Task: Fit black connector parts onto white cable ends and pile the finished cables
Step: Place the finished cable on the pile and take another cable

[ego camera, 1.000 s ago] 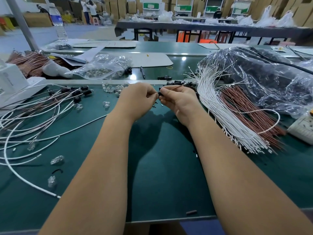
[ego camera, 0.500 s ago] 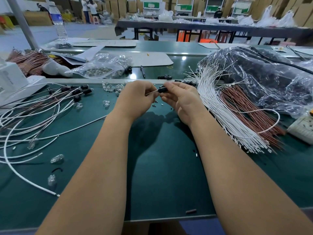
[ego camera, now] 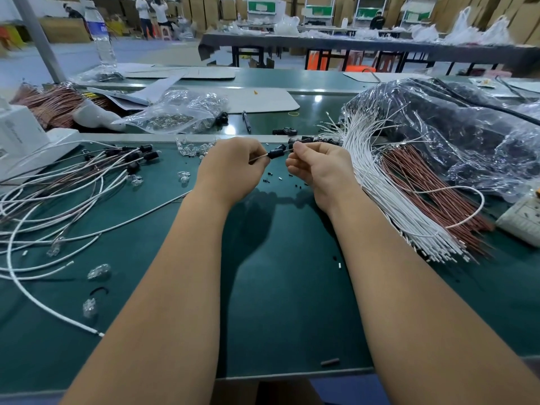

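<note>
Both hands pinch: left hand (ego camera: 230,168) on the white cable (ego camera: 258,158), right hand (ego camera: 317,168) at its tip; probably best sliding the black connector (ego camera: 275,153) straight, no bending.

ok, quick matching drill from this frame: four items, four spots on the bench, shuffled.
Items:
1 black connector
2 pen
3 water bottle
4 bundle of white cables

Spots:
A far left, standing upright
B between the left hand and right hand
C right of the hands
D behind the hands, lying flat

Pairs: 1-B, 2-D, 3-A, 4-C
</note>
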Tool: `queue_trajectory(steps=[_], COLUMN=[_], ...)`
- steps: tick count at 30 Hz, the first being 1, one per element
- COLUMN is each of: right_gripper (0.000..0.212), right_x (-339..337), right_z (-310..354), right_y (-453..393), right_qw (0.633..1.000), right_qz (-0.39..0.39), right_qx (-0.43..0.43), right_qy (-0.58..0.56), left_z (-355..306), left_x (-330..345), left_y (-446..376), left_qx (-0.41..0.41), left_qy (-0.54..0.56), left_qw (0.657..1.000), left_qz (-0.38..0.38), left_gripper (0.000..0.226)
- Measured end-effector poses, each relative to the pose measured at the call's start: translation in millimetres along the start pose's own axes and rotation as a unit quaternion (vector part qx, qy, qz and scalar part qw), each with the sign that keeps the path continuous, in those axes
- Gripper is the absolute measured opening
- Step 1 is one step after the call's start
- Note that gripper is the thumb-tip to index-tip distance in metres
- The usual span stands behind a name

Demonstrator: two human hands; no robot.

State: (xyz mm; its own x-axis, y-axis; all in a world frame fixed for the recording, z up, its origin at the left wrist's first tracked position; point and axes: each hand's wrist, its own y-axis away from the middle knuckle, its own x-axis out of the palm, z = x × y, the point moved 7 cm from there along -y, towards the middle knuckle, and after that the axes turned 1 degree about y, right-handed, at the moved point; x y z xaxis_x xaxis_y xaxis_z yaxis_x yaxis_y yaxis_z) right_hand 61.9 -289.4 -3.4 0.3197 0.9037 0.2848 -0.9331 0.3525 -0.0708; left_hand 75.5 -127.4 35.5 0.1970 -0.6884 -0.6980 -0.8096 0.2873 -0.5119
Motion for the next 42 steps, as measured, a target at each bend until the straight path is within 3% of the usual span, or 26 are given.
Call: queue_trajectory(steps=[12,18,21,31,42], right_gripper=[0.017,0.024,0.026,0.012,0.015], right_x=[5.3,6.5,6.6,4.9,7.6], right_z=[-0.9,-0.8,4.0,6.5,7.8], right_y=[1.9,1.4,1.7,0.7,2.4], right_qw=[0.997,0.999,0.999,0.998,0.995], right_qz=[0.012,0.029,0.039,0.042,0.029], right_qx=[-0.01,0.036,0.008,-0.039,-0.057], right_qy=[0.078,-0.004,-0.026,0.022,0.08], left_z=[-13.5,-1.3,2.2,5.2,6.0], left_x=[8.1,11.3,15.0,18.5,20.8], left_y=[-0.1,-1.0,-0.8,-1.0,0.7], left_qx=[0.035,-0.015,-0.02,-0.023,-0.067], left_qy=[-0.036,0.067,0.095,0.121,0.174], left_qw=[0.999,0.997,0.995,0.992,0.982], left_qz=[0.003,0.02,0.029,0.027,0.009], left_gripper=[0.018,0.019,0.023,0.03,0.016])
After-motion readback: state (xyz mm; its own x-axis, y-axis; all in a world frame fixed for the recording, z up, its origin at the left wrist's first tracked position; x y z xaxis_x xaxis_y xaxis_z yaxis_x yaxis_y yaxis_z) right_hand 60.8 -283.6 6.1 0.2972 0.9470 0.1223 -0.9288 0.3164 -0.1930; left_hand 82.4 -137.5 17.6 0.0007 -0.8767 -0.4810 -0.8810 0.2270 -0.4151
